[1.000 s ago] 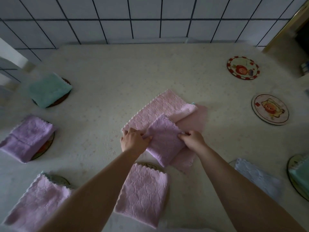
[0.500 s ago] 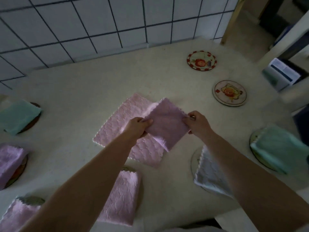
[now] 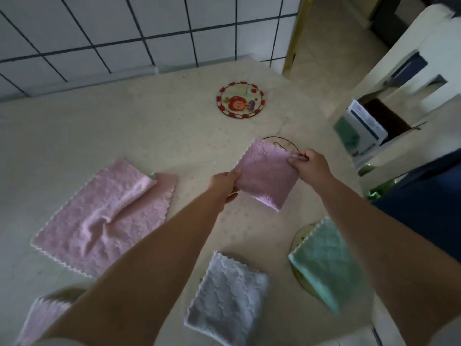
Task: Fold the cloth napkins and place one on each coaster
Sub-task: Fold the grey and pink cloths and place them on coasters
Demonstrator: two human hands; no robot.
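Both hands are clamped on one folded lilac napkin (image 3: pixel 265 174), held clear of the counter (image 3: pixel 154 136): the left hand (image 3: pixel 224 183) pinches its corner at 9 o'clock and the right hand (image 3: pixel 310 166) pinches the corner at 3 o'clock, so the square hangs between them like a diamond, its lowest corner drooping.

Nearest, at 7 o'clock of the view, a pink napkin (image 3: pixel 42 318) is seen blurred, partly behind the left forearm. At 6 o'clock a folded white napkin (image 3: pixel 225 303) lies on the counter; whether a coaster is beneath it cannot be told. At 4 o'clock a folded green napkin (image 3: pixel 324 265) rests on a coaster (image 3: pixel 303 234) whose rim shows at its far side. At 9 o'clock a large pink cloth (image 3: pixel 99 218) lies unfolded and rumpled, with another pink layer and a scrap of green showing at its far corner.

Just behind the held napkin the dark rim of a bare coaster (image 3: pixel 287 142) is visible; this is judged to be the target. Farther off, at 12 o'clock, a red-rimmed coaster (image 3: pixel 240 99) is uncovered, and the tiled wall (image 3: pixel 139 28) stands behind.

The cloth is judged light, soft and limp, with a fleecy, non-slippery surface and nothing fragile about it. Its folds are likely to spring open unless the layers are pinched together, so hold is best taken at two opposite corners, as it is now, and the napkin lowered flat before release.
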